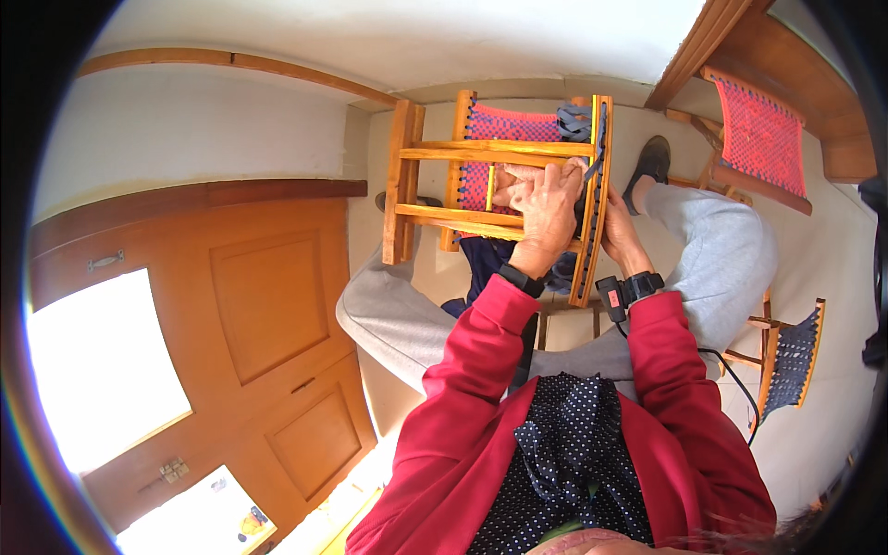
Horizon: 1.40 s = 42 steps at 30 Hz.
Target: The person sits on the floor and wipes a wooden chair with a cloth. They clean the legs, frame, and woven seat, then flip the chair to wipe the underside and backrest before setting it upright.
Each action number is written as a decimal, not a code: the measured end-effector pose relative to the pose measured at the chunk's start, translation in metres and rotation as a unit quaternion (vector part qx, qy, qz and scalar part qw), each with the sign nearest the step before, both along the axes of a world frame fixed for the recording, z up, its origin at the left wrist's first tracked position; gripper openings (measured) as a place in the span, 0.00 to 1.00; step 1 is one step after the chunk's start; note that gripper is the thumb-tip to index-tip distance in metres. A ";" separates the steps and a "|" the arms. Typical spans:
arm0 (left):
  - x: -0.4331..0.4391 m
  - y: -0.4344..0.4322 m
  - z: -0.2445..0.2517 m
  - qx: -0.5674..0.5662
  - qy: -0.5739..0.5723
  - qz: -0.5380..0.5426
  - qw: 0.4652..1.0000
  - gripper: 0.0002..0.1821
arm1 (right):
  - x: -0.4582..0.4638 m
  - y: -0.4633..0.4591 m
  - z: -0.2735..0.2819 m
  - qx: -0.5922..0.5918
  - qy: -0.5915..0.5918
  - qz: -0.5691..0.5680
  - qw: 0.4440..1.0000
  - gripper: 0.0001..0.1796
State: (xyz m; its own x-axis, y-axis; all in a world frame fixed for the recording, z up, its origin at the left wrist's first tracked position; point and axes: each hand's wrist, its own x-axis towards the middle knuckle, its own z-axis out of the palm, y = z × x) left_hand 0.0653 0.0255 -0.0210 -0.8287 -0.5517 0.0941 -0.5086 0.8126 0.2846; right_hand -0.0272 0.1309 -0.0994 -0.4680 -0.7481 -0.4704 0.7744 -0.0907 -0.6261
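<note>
A wooden folding stool frame (pixel 485 149) with a woven pink and blue seat (pixel 510 125) lies on its side in front of me. My left hand (pixel 551 208) reaches between its bars, with the fingers on a pale pink cloth (pixel 520 182). My right hand (pixel 621 229) is at the outer side of the stool's right rail (pixel 592 229), which is laced with dark cord; its fingers are partly hidden behind that rail. Grey-blue strapping (pixel 574 123) is bunched at the top right of the seat. Dark blue fabric (pixel 485 267) hangs below the frame.
A stool with a pink woven seat (pixel 763 139) stands at the upper right, and another with a dark woven seat (pixel 791 361) at the right. A wooden cabinet or door panel (pixel 270 298) is at the left. My legs in grey trousers (pixel 721 243) flank the stool.
</note>
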 end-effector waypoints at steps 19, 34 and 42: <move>0.068 -0.082 -0.004 -0.031 -0.022 0.145 0.989 0.31 | 0.001 0.004 -0.003 0.004 0.000 -0.006 1.000 0.21; 0.070 -0.073 -0.003 -0.111 0.001 0.093 0.989 0.25 | 0.002 0.004 -0.008 0.032 0.058 -0.035 0.997 0.20; 0.125 -0.117 0.068 -0.087 0.145 0.170 0.971 0.24 | -0.005 0.007 0.017 0.009 -0.046 -0.053 0.997 0.26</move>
